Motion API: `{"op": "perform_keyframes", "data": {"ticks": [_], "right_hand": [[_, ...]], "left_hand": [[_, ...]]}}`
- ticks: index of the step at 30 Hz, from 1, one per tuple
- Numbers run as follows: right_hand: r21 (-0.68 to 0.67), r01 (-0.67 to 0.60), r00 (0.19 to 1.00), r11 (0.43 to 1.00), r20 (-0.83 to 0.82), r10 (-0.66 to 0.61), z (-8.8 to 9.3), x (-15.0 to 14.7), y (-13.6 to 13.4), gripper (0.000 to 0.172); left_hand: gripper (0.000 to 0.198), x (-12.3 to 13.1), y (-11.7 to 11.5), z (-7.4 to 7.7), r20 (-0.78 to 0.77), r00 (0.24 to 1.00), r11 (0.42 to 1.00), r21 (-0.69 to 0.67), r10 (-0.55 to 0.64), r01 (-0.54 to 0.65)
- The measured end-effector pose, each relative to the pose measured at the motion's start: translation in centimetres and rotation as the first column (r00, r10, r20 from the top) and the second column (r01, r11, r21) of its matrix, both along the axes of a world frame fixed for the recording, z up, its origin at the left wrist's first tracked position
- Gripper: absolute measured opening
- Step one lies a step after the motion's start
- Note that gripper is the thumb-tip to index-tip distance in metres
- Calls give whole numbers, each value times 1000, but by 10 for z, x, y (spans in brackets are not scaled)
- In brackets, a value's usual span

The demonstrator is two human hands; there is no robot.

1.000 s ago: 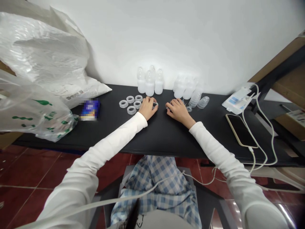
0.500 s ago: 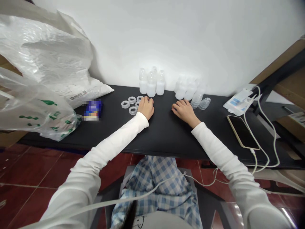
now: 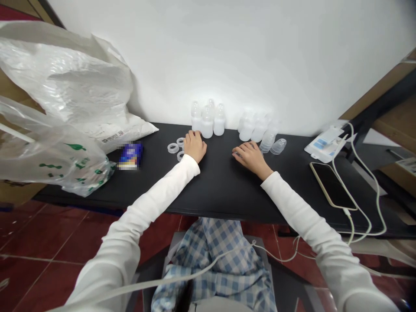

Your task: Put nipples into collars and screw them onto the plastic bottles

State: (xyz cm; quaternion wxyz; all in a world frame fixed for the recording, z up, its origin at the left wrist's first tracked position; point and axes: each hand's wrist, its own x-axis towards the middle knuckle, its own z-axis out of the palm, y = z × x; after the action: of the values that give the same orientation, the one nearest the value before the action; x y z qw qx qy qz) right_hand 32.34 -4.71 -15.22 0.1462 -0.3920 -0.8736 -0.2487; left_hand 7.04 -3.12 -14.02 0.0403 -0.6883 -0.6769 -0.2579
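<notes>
My left hand (image 3: pixel 195 147) rests palm down with its fingers stretched out, partly covering a group of translucent white rings (image 3: pixel 173 148). Just beyond its fingertips stand several small white bottles (image 3: pixel 207 128) with clear domed caps. My right hand (image 3: pixel 251 158) lies low over the black table, fingers loosely spread; whatever is under the palm is hidden. Behind it is a second cluster of white bottles (image 3: pixel 247 132), blurred against the wall. Clear domed caps (image 3: pixel 278 147) are beside its knuckles, one tilted on its side and others stacked.
Large white plastic bags (image 3: pixel 97 86) and a green-printed clear bag (image 3: pixel 78 162) fill the left side, with a blue packet (image 3: pixel 131 155) beside them. On the right lie a phone (image 3: pixel 333 186) with a white cable and a clear plastic case (image 3: pixel 326 143). A cable crosses my lap.
My left hand has shifted slightly left and covers more of the rings. My right hand has hardly moved. The whole view has tilted a little, so things sit lower.
</notes>
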Motion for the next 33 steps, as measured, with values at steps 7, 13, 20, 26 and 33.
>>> {"op": "perform_keyframes", "data": {"ticks": [7,13,20,26,33], "right_hand": [[18,-16,996,1000,-86,17,0,-2,-3,32],[55,22,968,998,-250,-7,8,-4,-10,29],[45,60,856,997,-516,-28,7,-4,-14,33],[78,40,607,996,-794,38,5,-2,-12,46],[-246,-157,269,956,-942,-199,15,-4,-11,58]], "left_hand": [[71,20,47,9,254,966,997,-58,55,-42],[52,33,70,1,322,939,992,2,122,-129],[46,25,25,-14,250,940,955,244,-230,168],[43,21,-11,-12,21,780,732,362,-625,577],[32,10,-11,1,49,603,592,267,-796,760]]}}
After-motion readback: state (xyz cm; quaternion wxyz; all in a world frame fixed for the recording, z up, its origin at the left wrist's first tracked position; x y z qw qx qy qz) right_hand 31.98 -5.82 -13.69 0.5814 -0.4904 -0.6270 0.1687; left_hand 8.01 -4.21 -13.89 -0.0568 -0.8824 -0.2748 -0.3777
